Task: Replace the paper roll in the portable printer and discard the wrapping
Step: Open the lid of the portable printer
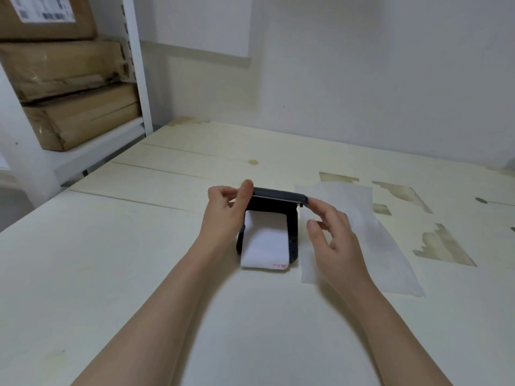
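Table [111, 274]: pale wood planks with seams running across beyond the hands; a small brown knot [253, 162] lies beyond the hands, well apart from them. Patches [443, 246] of dull, torn-edged residue mark the surface to the right of the right hand, several in number, spread toward the far right edge. Shelf [139, 79]: white metal upright, far left of the left hand and beyond it. Boxes [72, 118]: brown cardboard, stacked on the shelf; the top one carries a white barcode label [44, 8]. Wall [362, 65]: plain white, behind the table.
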